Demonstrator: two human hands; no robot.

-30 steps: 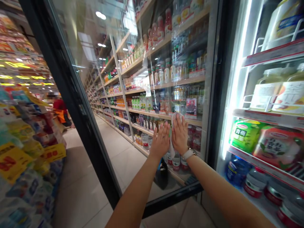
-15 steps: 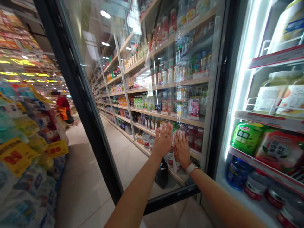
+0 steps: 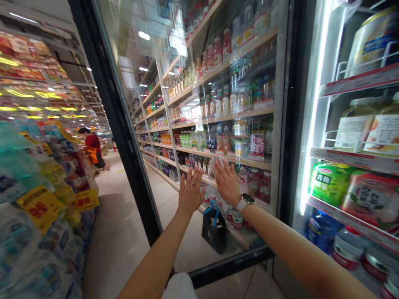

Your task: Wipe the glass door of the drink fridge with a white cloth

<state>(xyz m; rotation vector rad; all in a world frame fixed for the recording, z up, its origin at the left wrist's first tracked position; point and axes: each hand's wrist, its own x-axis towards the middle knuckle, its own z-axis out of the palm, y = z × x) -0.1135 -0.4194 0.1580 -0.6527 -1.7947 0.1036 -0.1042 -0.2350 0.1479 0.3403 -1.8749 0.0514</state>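
Supermarket fridge glass door (image 3: 199,83): right hand (image 3: 227,182) flat on white cloth (image 3: 215,162), left hand (image 3: 190,195) beside, fingers (image 3: 191,177) apart.

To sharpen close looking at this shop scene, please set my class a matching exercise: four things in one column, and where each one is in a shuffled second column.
Things:
1. White cloth
2. Wristwatch
3. Left hand
4. Person in a red shirt

Places:
A. Bare and flat on the glass door
B. Standing along the aisle
C. Under the right hand
D. On the right wrist

Pairs: 1-C, 2-D, 3-A, 4-B
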